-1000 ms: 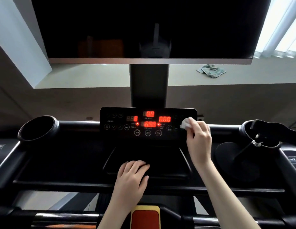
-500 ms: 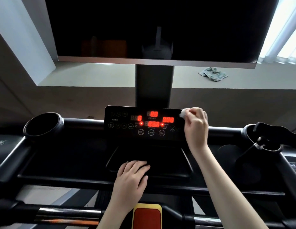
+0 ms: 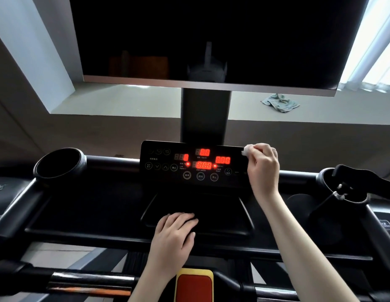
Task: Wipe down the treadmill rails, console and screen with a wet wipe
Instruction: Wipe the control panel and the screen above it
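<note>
Your daylight comes from the window (image 3: 377, 44) right of the screen (image 3: 200, 29); below the screen all is dim, edges bend, detail soft.

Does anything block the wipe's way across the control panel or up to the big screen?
Nothing visible does. The right hand pinches the wet wipe at the console panel's upper right corner. The panel's face is bare, and the screen above is unobstructed. The left hand rests lower, on the tray.

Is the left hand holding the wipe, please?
No, the right hand pinches the wipe; the left hand lies flat on the tray.
</note>
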